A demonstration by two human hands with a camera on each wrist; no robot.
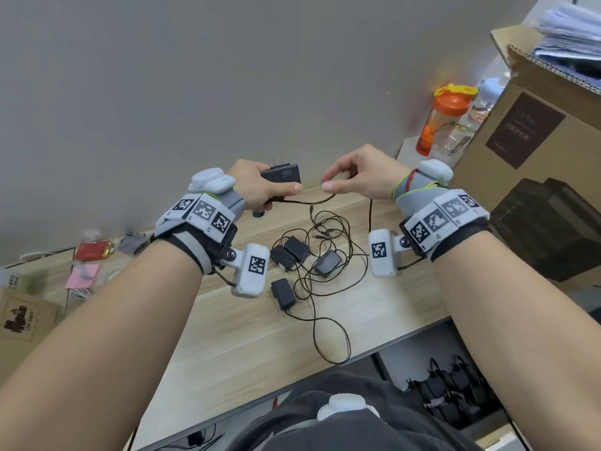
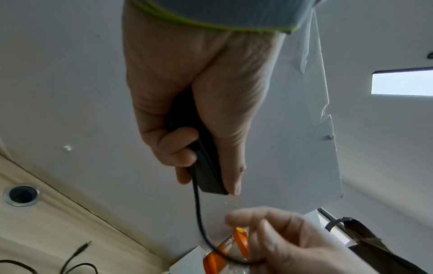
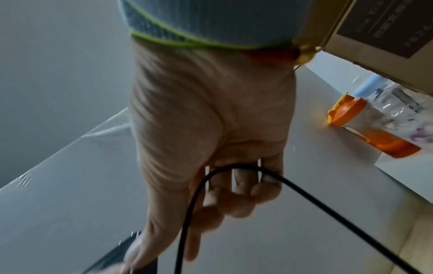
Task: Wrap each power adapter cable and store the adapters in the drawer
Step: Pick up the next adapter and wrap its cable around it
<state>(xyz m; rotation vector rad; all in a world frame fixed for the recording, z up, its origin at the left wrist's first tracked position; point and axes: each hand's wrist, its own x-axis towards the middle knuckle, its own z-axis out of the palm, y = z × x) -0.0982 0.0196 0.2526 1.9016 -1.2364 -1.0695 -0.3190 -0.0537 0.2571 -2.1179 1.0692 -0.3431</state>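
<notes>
While four unwrapped adapters (image 1: 294, 260) lie in a cable tangle on the desk (image 1: 247, 336) below the raised hands, the left hand (image 1: 257, 187) grips a fifth adapter (image 1: 282, 174) by its body and the right hand (image 1: 361, 177) pinches its cable (image 1: 312, 201) just beside it; good wrapping probably means steady tension, tight even turns round the body and a fixed left grip. Drawer at lower right is cut off, contents dark and unclear; cable's far end is lost in the tangle.
</notes>
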